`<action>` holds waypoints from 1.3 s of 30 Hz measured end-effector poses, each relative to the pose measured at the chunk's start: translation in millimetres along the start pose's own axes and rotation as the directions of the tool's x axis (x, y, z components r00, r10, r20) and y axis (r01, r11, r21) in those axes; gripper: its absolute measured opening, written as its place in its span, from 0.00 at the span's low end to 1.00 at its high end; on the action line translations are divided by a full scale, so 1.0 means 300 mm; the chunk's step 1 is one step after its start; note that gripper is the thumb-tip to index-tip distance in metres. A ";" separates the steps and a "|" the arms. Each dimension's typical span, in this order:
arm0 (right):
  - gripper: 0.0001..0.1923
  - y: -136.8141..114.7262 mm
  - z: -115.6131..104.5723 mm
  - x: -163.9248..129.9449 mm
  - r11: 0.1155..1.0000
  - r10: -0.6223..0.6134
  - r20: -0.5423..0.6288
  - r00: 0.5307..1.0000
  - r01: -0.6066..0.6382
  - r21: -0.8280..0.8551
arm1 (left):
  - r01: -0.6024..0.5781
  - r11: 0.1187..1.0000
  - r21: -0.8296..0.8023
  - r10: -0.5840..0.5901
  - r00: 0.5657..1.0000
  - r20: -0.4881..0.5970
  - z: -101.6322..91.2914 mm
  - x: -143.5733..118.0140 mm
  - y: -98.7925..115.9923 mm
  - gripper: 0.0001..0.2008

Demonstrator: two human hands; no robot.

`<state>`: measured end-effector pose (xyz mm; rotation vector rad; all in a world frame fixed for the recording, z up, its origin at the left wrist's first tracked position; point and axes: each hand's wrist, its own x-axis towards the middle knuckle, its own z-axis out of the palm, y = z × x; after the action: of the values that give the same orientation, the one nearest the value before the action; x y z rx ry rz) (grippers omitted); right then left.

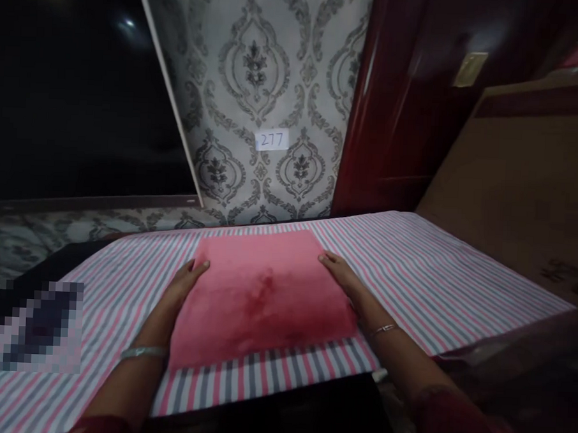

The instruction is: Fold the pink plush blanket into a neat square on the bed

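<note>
A grey damask-patterned wallpapered wall (256, 81) bearing a small white paper label marked 277 (272, 140) stands between a dark glossy screen (74, 92) and a dark red polished wooden door (399, 100), dimly lit.

Left hand (183, 287): flat, palm down, fingers together pointing forward, bangle at the wrist
Right hand (342, 277): flat, palm down, fingers extended forward, thin bracelet at the wrist
Forearms: both reach forward, angled slightly inward
</note>
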<state>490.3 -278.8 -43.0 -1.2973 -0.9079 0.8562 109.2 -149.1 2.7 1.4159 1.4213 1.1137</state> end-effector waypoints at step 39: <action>0.08 0.024 -0.023 -0.074 0.978 0.059 -0.044 0.997 -0.048 0.203 | 0.102 0.991 0.083 -0.099 0.994 -0.047 -0.067 -0.097 0.016 0.15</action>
<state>487.4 -301.3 -52.1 -1.1656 -0.7300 0.9295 91.9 -178.9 11.7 1.3707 1.5697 1.0353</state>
